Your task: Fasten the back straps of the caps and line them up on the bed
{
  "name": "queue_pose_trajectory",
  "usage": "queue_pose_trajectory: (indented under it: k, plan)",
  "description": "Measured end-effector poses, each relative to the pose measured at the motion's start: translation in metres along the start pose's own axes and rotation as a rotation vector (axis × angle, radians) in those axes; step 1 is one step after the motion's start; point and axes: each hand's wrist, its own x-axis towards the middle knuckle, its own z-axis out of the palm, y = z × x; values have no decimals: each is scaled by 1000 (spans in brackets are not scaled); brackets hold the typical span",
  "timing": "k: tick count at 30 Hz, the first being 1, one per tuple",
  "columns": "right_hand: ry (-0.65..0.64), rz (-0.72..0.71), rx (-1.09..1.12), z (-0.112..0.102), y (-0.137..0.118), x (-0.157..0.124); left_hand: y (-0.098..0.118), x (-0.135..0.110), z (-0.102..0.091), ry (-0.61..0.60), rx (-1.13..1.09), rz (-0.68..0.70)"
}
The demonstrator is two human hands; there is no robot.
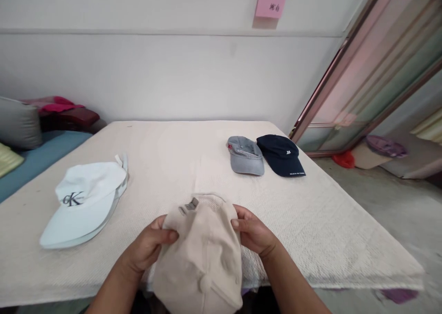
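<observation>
A beige baseball cap (203, 254) is held between my two hands at the table's near edge, its crown button facing me. My left hand (152, 240) pinches the cap's left rim, thumb on the outer cloth. On the opposite rim, my right hand (252, 229) grips with its thumb on top and fingers tucked behind. A small grey label shows at the cap's far edge; its brim is not visible. White caps (90, 189) with a "CK" mark lie stacked to the left. Farther back on the right sit a grey cap (245, 155) and a navy cap (280, 155), side by side.
A cream textured cloth covers the table (165, 157), which stands against a white wall. A pink note (272, 0) is stuck up there. At left is a blue seat (62, 148) with a grey cushion (19, 123). Sliding glass doors (373, 65) stand at right.
</observation>
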Motion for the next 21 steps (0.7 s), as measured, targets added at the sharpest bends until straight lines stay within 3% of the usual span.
queue_pose_trajectory:
  k: [4,10,15,21]
  plan:
    - [90,-20,-59,0,-1,4,-10,7,11,-27,172,-86]
    - [328,-102,-110,-5,-2,12,-19,26,18,141,120,48]
    - [294,-204,-77,-10,-10,16,-16,32,18,160,-6,90]
    - [342,-299,101,-18,-17,20,-13,39,16,126,75,68]
